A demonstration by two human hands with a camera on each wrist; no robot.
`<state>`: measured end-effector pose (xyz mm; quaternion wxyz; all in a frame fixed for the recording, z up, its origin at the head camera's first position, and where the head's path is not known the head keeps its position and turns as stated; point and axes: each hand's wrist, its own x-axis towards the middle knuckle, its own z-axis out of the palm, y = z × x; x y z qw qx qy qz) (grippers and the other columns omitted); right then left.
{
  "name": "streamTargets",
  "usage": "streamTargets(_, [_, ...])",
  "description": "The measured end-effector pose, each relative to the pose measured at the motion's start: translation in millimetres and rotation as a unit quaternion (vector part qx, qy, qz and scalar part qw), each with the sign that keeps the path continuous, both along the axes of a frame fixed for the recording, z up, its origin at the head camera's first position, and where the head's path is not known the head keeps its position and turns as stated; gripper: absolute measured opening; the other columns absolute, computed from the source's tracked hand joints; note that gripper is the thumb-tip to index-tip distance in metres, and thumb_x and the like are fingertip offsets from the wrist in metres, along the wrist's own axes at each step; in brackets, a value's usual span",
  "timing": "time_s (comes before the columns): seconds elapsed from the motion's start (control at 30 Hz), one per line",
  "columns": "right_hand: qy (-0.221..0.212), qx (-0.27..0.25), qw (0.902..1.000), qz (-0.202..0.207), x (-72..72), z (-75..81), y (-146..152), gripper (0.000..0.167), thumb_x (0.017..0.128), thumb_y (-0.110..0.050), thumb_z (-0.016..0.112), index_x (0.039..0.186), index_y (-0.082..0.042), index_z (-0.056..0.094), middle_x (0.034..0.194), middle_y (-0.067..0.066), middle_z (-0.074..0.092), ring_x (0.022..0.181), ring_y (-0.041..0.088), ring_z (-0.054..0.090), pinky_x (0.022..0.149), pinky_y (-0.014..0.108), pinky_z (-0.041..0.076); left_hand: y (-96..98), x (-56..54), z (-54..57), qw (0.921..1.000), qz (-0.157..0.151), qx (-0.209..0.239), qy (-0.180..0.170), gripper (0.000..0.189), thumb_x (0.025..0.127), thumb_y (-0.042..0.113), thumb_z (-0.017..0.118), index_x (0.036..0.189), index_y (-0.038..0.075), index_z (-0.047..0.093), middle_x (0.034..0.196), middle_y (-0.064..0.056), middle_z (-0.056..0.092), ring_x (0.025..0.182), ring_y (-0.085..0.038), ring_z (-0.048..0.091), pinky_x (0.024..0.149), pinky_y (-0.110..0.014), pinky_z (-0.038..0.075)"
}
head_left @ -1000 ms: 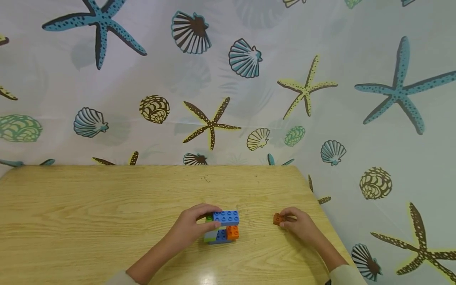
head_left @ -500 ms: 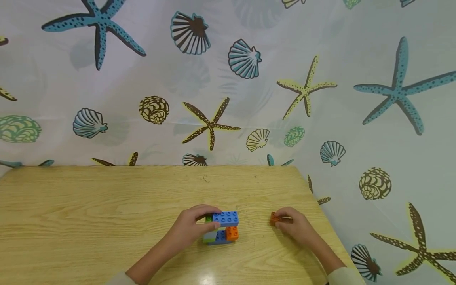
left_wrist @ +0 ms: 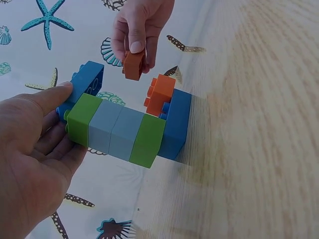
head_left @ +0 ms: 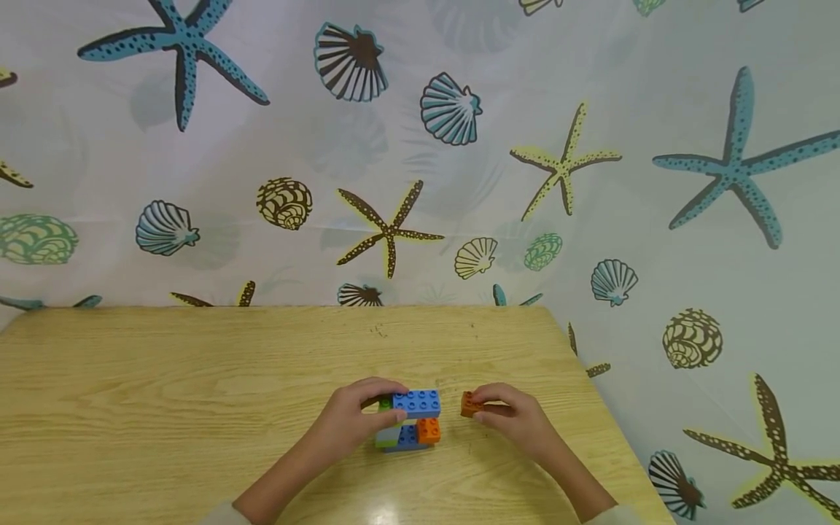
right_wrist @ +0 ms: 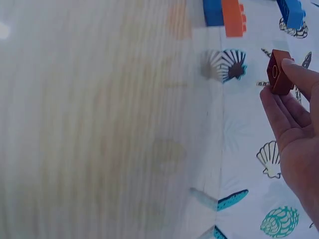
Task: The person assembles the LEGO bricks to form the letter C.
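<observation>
My left hand grips the upper end of a C-shaped toy brick stack, thumb and fingers on the top blue brick. In the left wrist view the column between has a lower green brick, two pale blue bricks and an upper green brick. The base blue brick sits on the table, and an orange brick stands on its studs under the overhang. My right hand pinches a small brownish-orange brick between thumb and fingers, just right of the stack and apart from it.
The wooden table reaches back to a hanging cloth printed with shells and starfish. On the right, the same cloth runs along the table's edge.
My right hand has moved left with the brownish-orange brick, bringing it close to the stack. The left hand and the stack have stayed in place.
</observation>
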<state>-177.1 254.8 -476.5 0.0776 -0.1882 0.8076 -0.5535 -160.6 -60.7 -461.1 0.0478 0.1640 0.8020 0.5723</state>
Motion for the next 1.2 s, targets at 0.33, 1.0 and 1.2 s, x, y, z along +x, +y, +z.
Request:
streamTargets(0.33, [0.019, -0.019, 0.9992, 0.028, 9.7, 1.8, -29, 0.024, 0.094, -0.012, 0.071, 0.117, -0.004, 0.070, 0.132, 0.021, 0.061, 0.116, 0.035, 0.066, 0.090, 0.028, 0.058, 0.6, -0.3, -0.9, 1.0000, 0.006, 0.001, -0.003, 0.027, 0.088, 0.030, 0.079, 0.115, 0.027, 0.074, 0.122, 0.005, 0.069, 0.117, -0.019, 0.064, 0.107, -0.049, 0.049])
streamTargets(1.0, [0.024, -0.051, 0.9975, 0.042, 10.7, -2.4, -50, 0.023, 0.093, -0.013, 0.073, 0.113, -0.004, 0.070, 0.132, 0.019, 0.062, 0.115, 0.020, 0.068, 0.092, 0.030, 0.058, -1.3, -0.8, -1.3, 1.0000, -0.007, 0.002, 0.004, 0.029, 0.089, 0.031, 0.078, 0.118, 0.025, 0.073, 0.123, 0.002, 0.068, 0.117, -0.020, 0.063, 0.106, -0.049, 0.049])
streamTargets(1.2, [0.040, -0.060, 0.9961, 0.050, 11.4, -2.2, -51, 0.022, 0.093, -0.010, 0.071, 0.113, -0.002, 0.068, 0.132, 0.021, 0.060, 0.113, 0.017, 0.068, 0.091, 0.030, 0.058, -1.0, -0.3, -0.3, 0.9998, -0.012, -0.005, 0.015, 0.029, 0.090, 0.031, 0.077, 0.118, 0.025, 0.073, 0.123, 0.002, 0.067, 0.116, -0.020, 0.063, 0.106, -0.052, 0.049])
